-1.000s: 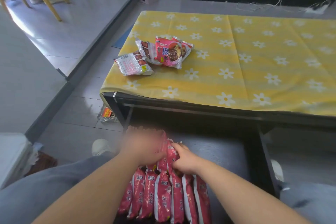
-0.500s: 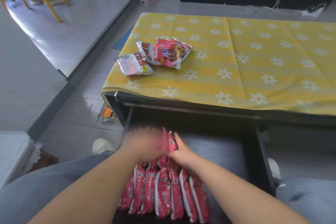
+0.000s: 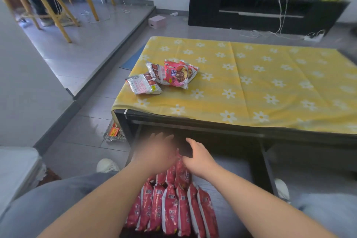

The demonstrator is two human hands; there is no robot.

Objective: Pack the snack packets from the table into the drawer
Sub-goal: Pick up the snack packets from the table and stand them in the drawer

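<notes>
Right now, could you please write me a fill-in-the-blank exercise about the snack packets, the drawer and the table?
1. The plastic snack packets standing in rows inside the open black drawer are ____ in colour.
2. The low table's cloth is ____ with white flowers.
3. The few loose packets on that cloth lie near its ____ end.
4. The left hand and the right hand are both above the ____.
Missing words: red; yellow; left; drawer.
</notes>
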